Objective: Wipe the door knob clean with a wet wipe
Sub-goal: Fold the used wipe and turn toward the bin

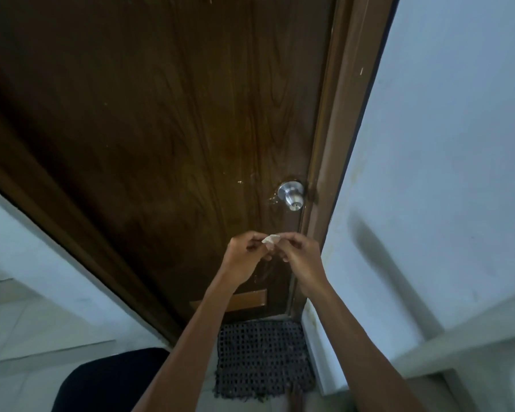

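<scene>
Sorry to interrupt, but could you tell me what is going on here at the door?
A person stands facing a closed brown wooden door, holding a small white wet wipe pinched between the fingertips of both hands, left hand and right hand. The wipe looks bunched or folded. The hands are below the silver door knob and apart from it, so wiping has not yet begun. A dark perforated mat lies on the floor at the foot of the door.

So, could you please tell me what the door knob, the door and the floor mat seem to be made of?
The door knob looks like brushed or satin silver metal, given its pale sheen. The door appears to be dark brown wood or wood-grain laminate; swirling grain shows. The floor mat seems to be dark rubber or plastic, with a grid of holes.
</scene>
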